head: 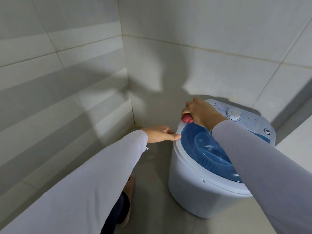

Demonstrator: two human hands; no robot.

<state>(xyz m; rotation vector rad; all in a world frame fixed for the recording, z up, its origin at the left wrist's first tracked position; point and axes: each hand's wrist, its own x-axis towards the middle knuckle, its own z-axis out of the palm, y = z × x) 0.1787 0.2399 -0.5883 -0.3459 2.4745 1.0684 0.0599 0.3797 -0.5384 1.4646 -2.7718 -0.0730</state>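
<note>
We stand on a pale tiled floor [152, 208]. A small white washing machine [190, 188] sits directly on it, near the back corner where the tiled walls [202, 48] meet and just beside the raised ledge [295, 141] along the floor's right edge. Our foot [130, 196] rests left of the machine. Yellowish staining [133, 126] marks the corner.

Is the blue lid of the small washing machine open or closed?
Closed: the blue lid lies flat inside the white rim of the washing machine; the right hand holds a pink cloth.
</note>
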